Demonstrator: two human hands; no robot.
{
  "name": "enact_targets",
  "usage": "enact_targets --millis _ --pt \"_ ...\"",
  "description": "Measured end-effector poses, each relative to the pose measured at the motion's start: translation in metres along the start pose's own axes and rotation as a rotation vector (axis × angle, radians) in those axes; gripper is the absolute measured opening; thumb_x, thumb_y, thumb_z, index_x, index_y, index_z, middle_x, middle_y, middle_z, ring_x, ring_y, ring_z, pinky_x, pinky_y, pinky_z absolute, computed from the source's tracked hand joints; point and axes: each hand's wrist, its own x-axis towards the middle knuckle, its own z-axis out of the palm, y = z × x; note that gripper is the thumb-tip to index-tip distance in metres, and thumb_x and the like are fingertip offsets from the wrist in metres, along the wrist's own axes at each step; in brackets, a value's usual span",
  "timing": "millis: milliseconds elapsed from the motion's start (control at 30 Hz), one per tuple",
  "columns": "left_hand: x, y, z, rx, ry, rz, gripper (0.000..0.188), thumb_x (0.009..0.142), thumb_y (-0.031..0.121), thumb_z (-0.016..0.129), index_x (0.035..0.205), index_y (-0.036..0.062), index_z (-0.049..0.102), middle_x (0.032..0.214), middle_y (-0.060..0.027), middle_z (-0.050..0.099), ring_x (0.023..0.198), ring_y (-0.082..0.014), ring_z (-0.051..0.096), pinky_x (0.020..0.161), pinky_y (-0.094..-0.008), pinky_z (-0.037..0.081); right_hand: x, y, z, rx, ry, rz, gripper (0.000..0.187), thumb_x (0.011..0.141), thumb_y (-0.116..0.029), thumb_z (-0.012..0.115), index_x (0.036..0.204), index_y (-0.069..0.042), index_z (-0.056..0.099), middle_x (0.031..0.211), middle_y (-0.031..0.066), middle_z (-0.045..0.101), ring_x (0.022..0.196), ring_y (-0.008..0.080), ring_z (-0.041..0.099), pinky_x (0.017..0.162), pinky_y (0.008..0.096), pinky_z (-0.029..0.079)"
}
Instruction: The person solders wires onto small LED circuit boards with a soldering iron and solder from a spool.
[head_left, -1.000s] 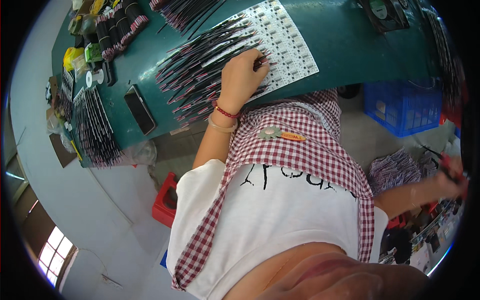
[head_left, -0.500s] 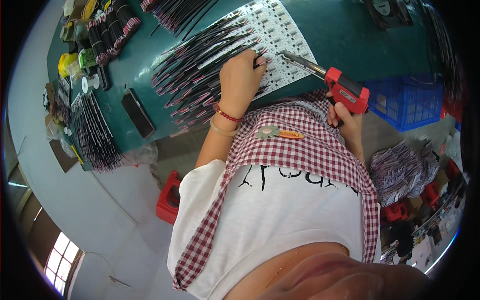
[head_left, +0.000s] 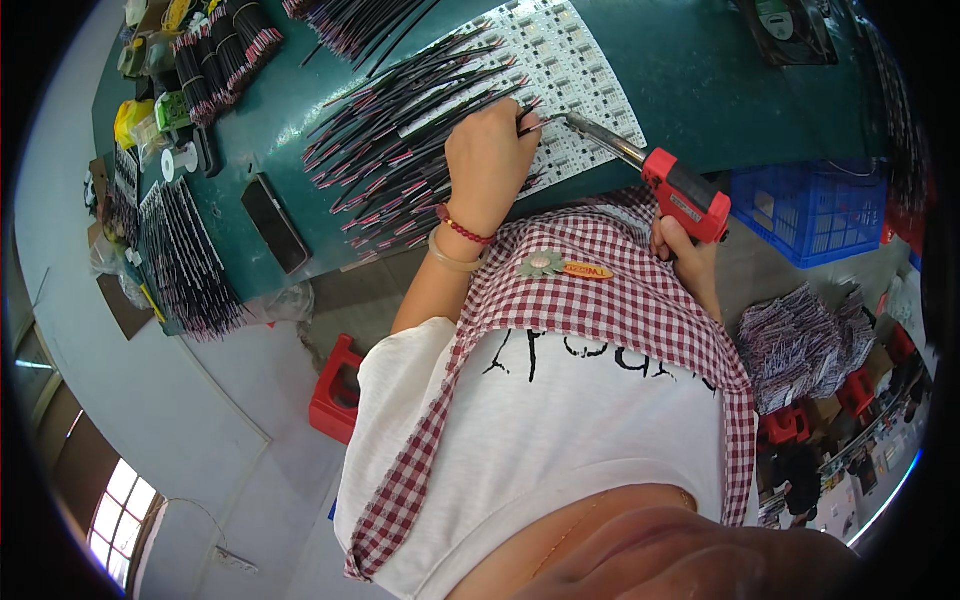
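My left hand, closed in a pinch, holds a thin black wire by its end over a white sheet of circuit boards. In my right hand is a red and black soldering gun, gripped by its handle. Its metal nose points left, and the tip meets or nearly meets the wire's bare end; whether they touch is too small to tell. Many black wires with reddish ends fan out over the left part of the sheet, some beneath my left hand.
A phone lies left on the green table. Wire bundles, a white spool and finished-looking wire strips sit farther left. To the right are a blue crate, a dark device and heaped wires.
The soldering gun has shifted slightly left and down at its body, its tip now at the wire end. My left hand has moved slightly right, still pinching the wire.
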Motion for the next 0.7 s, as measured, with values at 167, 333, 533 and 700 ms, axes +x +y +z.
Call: enact_targets --millis 167,333,533,700 --pt "0.000 -0.001 0.001 0.020 0.004 0.016 0.022 0.081 0.022 0.066 0.074 0.0019 0.064 0.059 -0.0170 0.059 0.058 -0.0365 0.059 0.054 -0.0415 0.046 -0.001 -0.002 0.003 -0.004 0.028 0.001 0.021 0.089 -0.017 0.058 0.099 0.001 0.053 0.068 0.0043 0.053 0.053 0.0091 0.046 0.052 0.0236 0.039" --pt "0.000 -0.002 0.001 0.004 0.002 0.020 0.022 0.081 0.022 0.066 0.073 0.0020 0.064 0.060 -0.0173 0.059 0.058 -0.0364 0.059 0.054 -0.0415 0.047 -0.004 -0.009 0.002 -0.043 -0.005 -0.041 0.028 0.089 -0.015 0.056 0.110 0.003 0.054 0.067 0.0045 0.053 0.052 0.0088 0.044 0.052 0.0241 0.039" --pt "0.000 -0.001 -0.001 0.002 -0.015 0.013 0.022 0.081 0.022 0.066 0.074 0.0015 0.064 0.061 -0.0182 0.059 0.059 -0.0369 0.060 0.055 -0.0419 0.047 -0.005 -0.017 0.002 0.093 0.020 -0.059 0.025 0.088 -0.011 0.058 0.109 0.004 0.060 0.067 0.0011 0.056 0.054 0.0061 0.047 0.052 0.0211 0.037" --pt "0.001 0.000 -0.007 -0.052 -0.059 0.043 0.022 0.082 0.022 0.065 0.079 0.0012 0.066 0.062 -0.0191 0.059 0.060 -0.0379 0.059 0.057 -0.0424 0.046 -0.008 -0.013 0.001 0.018 0.017 -0.009 0.028 0.089 -0.012 0.057 0.112 0.004 0.057 0.067 0.0028 0.054 0.054 0.0074 0.046 0.052 0.0225 0.037"
